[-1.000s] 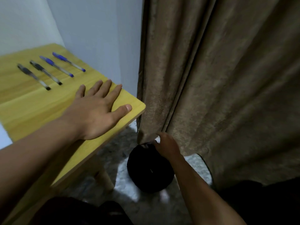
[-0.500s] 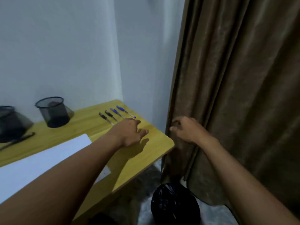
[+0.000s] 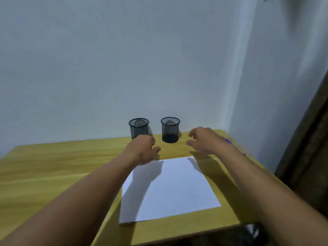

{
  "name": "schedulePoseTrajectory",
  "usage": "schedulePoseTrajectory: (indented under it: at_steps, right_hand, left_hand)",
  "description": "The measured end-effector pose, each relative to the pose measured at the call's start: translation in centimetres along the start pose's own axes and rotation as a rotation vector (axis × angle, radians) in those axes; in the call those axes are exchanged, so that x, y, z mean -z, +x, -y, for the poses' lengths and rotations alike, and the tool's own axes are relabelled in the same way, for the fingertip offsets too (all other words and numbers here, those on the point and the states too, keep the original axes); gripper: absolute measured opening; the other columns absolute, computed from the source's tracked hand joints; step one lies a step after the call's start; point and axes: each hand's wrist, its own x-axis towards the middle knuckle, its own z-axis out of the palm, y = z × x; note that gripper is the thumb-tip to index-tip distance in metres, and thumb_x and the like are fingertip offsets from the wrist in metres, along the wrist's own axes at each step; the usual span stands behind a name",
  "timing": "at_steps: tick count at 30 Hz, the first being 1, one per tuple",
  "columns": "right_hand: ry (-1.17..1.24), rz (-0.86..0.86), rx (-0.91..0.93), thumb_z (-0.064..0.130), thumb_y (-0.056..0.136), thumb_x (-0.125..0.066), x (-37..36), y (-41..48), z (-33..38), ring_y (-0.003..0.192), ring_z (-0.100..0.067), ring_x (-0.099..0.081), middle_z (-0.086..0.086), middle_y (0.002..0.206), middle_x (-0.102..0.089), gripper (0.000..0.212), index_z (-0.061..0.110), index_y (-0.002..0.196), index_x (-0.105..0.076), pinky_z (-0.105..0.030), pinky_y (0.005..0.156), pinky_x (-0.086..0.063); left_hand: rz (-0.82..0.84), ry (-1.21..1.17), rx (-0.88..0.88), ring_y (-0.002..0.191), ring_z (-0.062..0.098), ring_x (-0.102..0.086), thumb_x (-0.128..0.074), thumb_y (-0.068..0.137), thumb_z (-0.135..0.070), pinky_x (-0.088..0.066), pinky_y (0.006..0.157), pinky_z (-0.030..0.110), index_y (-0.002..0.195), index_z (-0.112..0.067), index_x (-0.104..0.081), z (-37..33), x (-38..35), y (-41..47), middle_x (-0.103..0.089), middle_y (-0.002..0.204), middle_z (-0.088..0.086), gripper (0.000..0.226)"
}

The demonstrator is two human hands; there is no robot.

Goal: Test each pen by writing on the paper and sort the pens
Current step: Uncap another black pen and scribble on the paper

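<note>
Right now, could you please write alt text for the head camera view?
Two bare hands, left hand and right hand, reach empty over a blank white paper on a yellow wooden table. Two black mesh pen cups stand by the wall; pens are barely visible behind the right hand.

a: what did the person wear on the arms?
b: nothing that showed. both forearms were bare from the bottom edge of the view up to the wrists, with no sleeve or cuff on either.
a: and the hands?
b: the left hand [image 3: 142,150] and the right hand [image 3: 205,140] were bare too, with no glove, ring, watch or band where the wrists and fingers showed.
a: any markings?
b: none could be made out; the view was soft and a little blurred, so fine detail such as nails was too unclear to tell.
</note>
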Motion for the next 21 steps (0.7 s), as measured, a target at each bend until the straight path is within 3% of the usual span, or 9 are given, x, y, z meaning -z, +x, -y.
schedulePoseTrajectory:
  at_steps: [2,6,9,15,18,21]
  right_hand:
    - [-0.003,0.036,0.073,0.039,0.095,-0.062,-1.8,1.9,2.8,0.117,-0.029,-0.061,-0.008,0.122,-0.069,0.041,0.015,0.128,-0.064,-0.037,0.095,-0.051]
    - [-0.009,0.104,0.166,0.036,0.095,-0.062,-5.8,4.9,7.1,0.124,-0.032,-0.058,-0.013,0.131,-0.067,0.043,0.011,0.13,-0.065,-0.04,0.102,-0.049]
    - [-0.025,0.148,0.223,0.03,0.096,-0.059,-8.6,6.6,9.1,0.117,-0.033,-0.061,-0.014,0.12,-0.069,0.035,0.009,0.123,-0.067,-0.04,0.095,-0.052]
    - [-0.102,0.158,0.306,0.022,0.095,-0.052,-12.6,9.2,11.1,0.1,-0.036,-0.063,-0.015,0.108,-0.068,0.021,0.01,0.107,-0.066,-0.041,0.079,-0.054]
    - [-0.147,0.139,0.341,0.017,0.097,-0.049,-13.7,10.0,11.5,0.102,-0.036,-0.062,-0.016,0.112,-0.069,0.024,0.009,0.111,-0.066,-0.043,0.082,-0.054]
    - [-0.224,0.061,0.404,0.012,0.098,-0.049,-14.5,10.4,11.6,0.106,-0.034,-0.062,-0.012,0.117,-0.068,0.029,0.012,0.123,-0.063,-0.044,0.082,-0.055]
  left_hand:
    - [-0.026,-0.002,0.073,0.094,0.03,-0.061,-0.055,0.09,-0.04,-0.047,0.071,0.034,0.095,-0.011,-0.064,2.7,0.2,-0.3,-0.067,0.096,0.008,0.031]
    - [-0.06,-0.067,0.172,0.12,0.026,-0.058,-0.055,0.091,-0.04,-0.049,0.096,0.036,0.129,-0.014,-0.061,7.0,-0.4,0.1,-0.064,0.13,0.007,0.046]
    - [-0.06,-0.089,0.217,0.123,0.026,-0.055,-0.057,0.093,-0.038,-0.046,0.099,0.034,0.134,-0.012,-0.057,9.4,-1.7,0.4,-0.06,0.135,0.008,0.049]
    - [-0.118,-0.079,0.238,0.111,0.028,-0.06,-0.056,0.094,-0.029,-0.05,0.091,0.036,0.123,-0.014,-0.066,11.9,-3.8,1.6,-0.066,0.122,0.008,0.034]
    - [-0.148,-0.082,0.237,0.098,0.029,-0.064,-0.057,0.093,-0.023,-0.054,0.082,0.038,0.107,-0.018,-0.074,12.7,-4.5,1.8,-0.073,0.104,0.007,0.023]
    - [-0.206,-0.154,0.213,0.093,0.029,-0.065,-0.06,0.089,-0.012,-0.054,0.082,0.038,0.103,-0.015,-0.076,13.0,-4.9,1.9,-0.074,0.099,0.008,0.022]
